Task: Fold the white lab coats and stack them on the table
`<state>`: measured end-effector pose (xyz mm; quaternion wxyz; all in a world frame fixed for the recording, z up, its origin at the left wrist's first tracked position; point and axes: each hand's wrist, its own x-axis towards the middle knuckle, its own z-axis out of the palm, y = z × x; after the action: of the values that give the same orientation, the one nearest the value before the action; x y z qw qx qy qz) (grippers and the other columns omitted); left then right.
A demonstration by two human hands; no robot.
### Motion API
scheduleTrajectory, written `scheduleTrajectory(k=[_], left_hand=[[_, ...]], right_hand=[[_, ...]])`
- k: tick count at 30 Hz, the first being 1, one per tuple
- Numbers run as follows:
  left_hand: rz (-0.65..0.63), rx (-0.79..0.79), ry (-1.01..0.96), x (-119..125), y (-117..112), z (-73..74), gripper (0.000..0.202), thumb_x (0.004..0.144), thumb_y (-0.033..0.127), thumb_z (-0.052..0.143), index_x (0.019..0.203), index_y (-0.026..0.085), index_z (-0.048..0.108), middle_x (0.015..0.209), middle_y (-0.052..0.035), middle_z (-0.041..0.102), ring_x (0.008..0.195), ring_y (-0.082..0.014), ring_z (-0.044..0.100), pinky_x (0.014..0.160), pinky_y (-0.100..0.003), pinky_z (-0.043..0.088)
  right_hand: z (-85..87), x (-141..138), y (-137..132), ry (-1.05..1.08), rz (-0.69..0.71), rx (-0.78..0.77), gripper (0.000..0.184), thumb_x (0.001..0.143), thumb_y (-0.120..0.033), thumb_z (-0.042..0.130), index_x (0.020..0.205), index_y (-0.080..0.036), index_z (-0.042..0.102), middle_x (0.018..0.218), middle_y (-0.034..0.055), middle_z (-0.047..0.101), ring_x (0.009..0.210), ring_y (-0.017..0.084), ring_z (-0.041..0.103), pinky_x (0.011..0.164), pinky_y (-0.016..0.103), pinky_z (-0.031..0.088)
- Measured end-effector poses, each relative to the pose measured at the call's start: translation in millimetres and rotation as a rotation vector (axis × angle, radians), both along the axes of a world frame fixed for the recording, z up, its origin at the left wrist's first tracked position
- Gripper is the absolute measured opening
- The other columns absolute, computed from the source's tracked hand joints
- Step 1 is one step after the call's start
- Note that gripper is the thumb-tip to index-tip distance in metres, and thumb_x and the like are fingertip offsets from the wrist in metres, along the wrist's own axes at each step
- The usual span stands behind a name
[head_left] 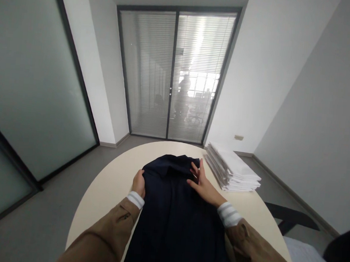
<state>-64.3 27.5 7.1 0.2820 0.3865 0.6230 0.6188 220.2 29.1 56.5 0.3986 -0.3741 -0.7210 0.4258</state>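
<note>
A dark navy garment (182,228) lies spread over the table, running from the near edge toward the far side. Its far end is rumpled and turned over in a fold; the exact kind of garment does not show. At the left edge of that fold, my left hand (139,183) grips the fabric with its fingers closed round it. My right hand (202,183) rests by the fold's right corner, fingers spread and touching the cloth. Brown sleeves with striped cuffs cover both my wrists.
The round cream table (102,206) carries a stack of white folded packets or bags (232,168) at its far right. A dark chair part (289,214) stands beyond the right edge. Glass doors with blinds (171,74) lie ahead, and a frosted glass panel (30,75) is at left.
</note>
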Motion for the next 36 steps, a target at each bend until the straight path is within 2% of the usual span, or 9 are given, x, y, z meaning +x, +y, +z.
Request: scheduleTrajectory(k=[3,7,12,16,18,20,24,30,36], left_hand=[[0.104,-0.130,-0.070,-16.8,6.5,-4.3,0.028,0.086,0.031,0.038,0.073,0.021,0.060,0.071,-0.0058,0.068,0.074,-0.0229,0.069,0.070,-0.036,0.058],[0.257,-0.228,-0.081,-47.9,7.5,-1.1,0.024,0.083,0.030,0.044,0.070,0.021,0.062,0.071,-0.0090,0.068,0.081,-0.0288,0.070,0.073,-0.041,0.058],[0.358,-0.173,-0.011,-66.9,2.6,12.0,0.019,0.084,0.025,0.047,0.085,0.018,0.065,0.091,-0.0130,0.071,0.102,-0.0306,0.067,0.090,-0.044,0.054],[0.371,0.054,0.150,-44.9,-11.8,29.3,0.031,0.083,0.025,0.056,0.114,0.019,0.057,0.132,-0.0115,0.058,0.123,-0.0249,0.057,0.102,-0.039,0.048],[0.212,0.302,0.391,-24.9,-24.3,36.4,0.032,0.084,0.025,0.057,0.115,0.020,0.056,0.139,-0.0124,0.053,0.122,-0.0241,0.057,0.100,-0.037,0.050],[-0.150,0.420,0.629,-4.6,-37.4,38.4,0.026,0.089,0.024,0.053,0.114,0.021,0.058,0.124,-0.0105,0.062,0.110,-0.0213,0.063,0.095,-0.034,0.052],[-0.703,0.307,1.010,19.5,-51.0,25.6,0.048,0.090,0.030,0.060,0.137,0.025,0.054,0.141,-0.0103,0.056,0.134,-0.0280,0.049,0.117,-0.047,0.036],[-0.679,-0.019,1.081,15.0,-46.2,9.5,0.072,0.092,0.042,0.058,0.157,0.025,0.032,0.164,-0.0156,0.024,0.151,-0.0380,0.021,0.119,-0.058,0.026],[-0.773,0.040,1.132,23.1,-44.2,30.8,0.077,0.093,0.036,0.058,0.160,0.031,0.021,0.167,-0.0124,0.016,0.152,-0.0317,0.022,0.119,-0.049,0.030]], right_hand=[[-19.4,4.7,-16.3,-0.415,0.010,0.111,0.121,0.080,-0.052,0.071,0.159,-0.022,-0.014,0.168,0.0125,-0.001,0.155,0.028,0.003,0.124,0.050,0.007],[-26.7,16.1,-29.5,-0.804,0.038,-0.011,0.112,0.079,-0.070,0.064,0.162,-0.020,0.009,0.168,0.0106,-0.001,0.154,0.034,-0.006,0.124,0.052,0.002],[-19.7,23.6,-35.3,-0.949,0.031,-0.110,0.112,0.075,-0.082,0.056,0.161,-0.023,0.015,0.168,0.0059,0.001,0.153,0.036,-0.006,0.124,0.054,0.004],[-22.3,23.5,-38.3,-0.958,-0.068,-0.111,0.109,0.077,-0.083,0.053,0.161,-0.025,0.016,0.168,0.0050,0.002,0.153,0.037,-0.005,0.123,0.056,0.004],[-24.3,23.5,-38.9,-0.962,-0.107,-0.107,0.106,0.079,-0.082,0.050,0.161,-0.025,0.016,0.168,0.0042,0.003,0.153,0.037,-0.006,0.123,0.056,0.003],[-24.8,23.6,-39.1,-0.974,-0.117,-0.107,0.104,0.081,-0.082,0.048,0.161,-0.025,0.016,0.168,0.0035,0.003,0.153,0.036,-0.007,0.123,0.056,0.003],[-21.9,24.1,-39.7,-0.992,-0.111,-0.107,0.103,0.081,-0.082,0.046,0.161,-0.026,0.015,0.168,0.0025,0.002,0.153,0.037,-0.007,0.122,0.056,0.002],[-10.8,29.8,-43.4,-1.016,-0.095,-0.129,0.109,0.073,-0.083,0.057,0.161,-0.030,0.019,0.169,0.0046,0.008,0.153,0.040,0.002,0.119,0.064,0.006],[-6.5,37.7,-43.4,-1.058,-0.131,-0.007,0.124,0.055,-0.087,0.069,0.158,-0.029,0.031,0.158,0.0171,0.033,0.141,0.044,0.030,0.112,0.065,0.020]])
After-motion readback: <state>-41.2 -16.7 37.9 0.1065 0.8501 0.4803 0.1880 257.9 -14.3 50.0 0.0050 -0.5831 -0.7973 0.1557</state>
